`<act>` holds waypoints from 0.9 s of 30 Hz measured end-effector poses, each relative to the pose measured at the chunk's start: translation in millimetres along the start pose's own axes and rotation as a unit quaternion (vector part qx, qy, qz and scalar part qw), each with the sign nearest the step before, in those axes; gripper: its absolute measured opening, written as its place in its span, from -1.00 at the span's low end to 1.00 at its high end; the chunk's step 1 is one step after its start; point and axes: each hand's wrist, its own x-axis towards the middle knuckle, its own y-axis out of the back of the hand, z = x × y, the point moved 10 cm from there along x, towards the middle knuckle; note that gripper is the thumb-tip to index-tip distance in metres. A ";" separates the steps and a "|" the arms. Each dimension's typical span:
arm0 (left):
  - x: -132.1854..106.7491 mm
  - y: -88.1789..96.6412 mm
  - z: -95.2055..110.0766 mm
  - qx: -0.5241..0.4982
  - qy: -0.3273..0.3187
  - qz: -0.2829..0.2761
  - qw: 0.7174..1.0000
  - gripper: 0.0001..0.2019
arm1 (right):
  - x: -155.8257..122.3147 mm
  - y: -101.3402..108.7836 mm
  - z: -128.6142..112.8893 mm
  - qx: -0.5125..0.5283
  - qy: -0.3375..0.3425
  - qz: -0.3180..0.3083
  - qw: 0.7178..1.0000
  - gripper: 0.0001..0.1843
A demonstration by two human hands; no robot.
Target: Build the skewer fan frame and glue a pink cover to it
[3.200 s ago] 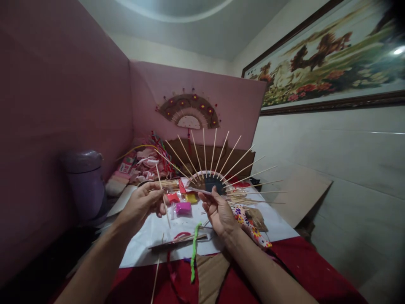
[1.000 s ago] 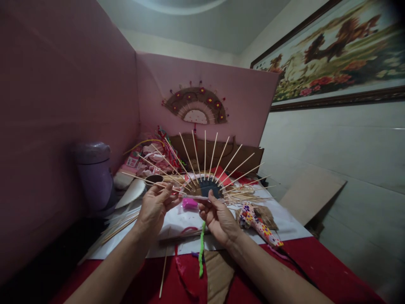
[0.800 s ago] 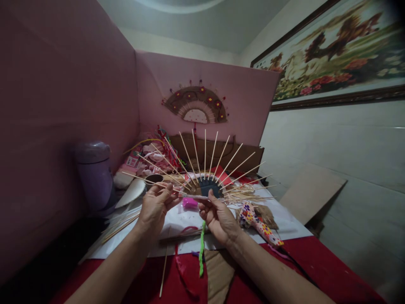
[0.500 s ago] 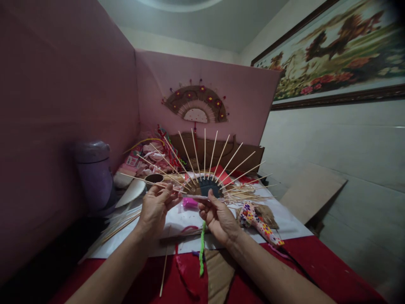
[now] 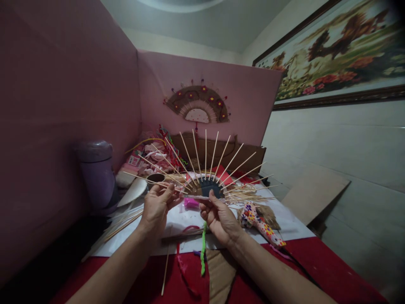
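Between my hands is a fan frame (image 5: 209, 188), a half-round base with dark and brown patches and thin wooden sticks spreading outward. My right hand (image 5: 223, 219) grips the lower edge of this base, thumb on the front face. At the frame's left end, my left hand (image 5: 156, 211) pinches the lowest wooden stick (image 5: 134, 176) between thumb and fingers. The stick's inner end meets the base near its lower left corner. Just below the frame lies a bright pink packet (image 5: 191, 203). A green fuzzy strip (image 5: 203, 253) hangs below my right hand.
A flower-patterned glue gun (image 5: 264, 226) rests on cardboard at the right. Loose sticks (image 5: 249, 195) lie behind it. A purple lidded container (image 5: 96, 177), a dark round cup (image 5: 155, 178) and pink craft scraps (image 5: 155, 154) stand left. A finished fan (image 5: 198, 103) hangs on the pink panel.
The whole view has shifted very slightly. Both hands keep the same hold on the fan frame and the stick.
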 end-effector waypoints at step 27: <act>3.1 1.5 -0.9 0.025 0.002 -0.013 1.000 -0.73 | 0.5 2.6 1.8 0.000 0.001 0.000 1.000 -0.82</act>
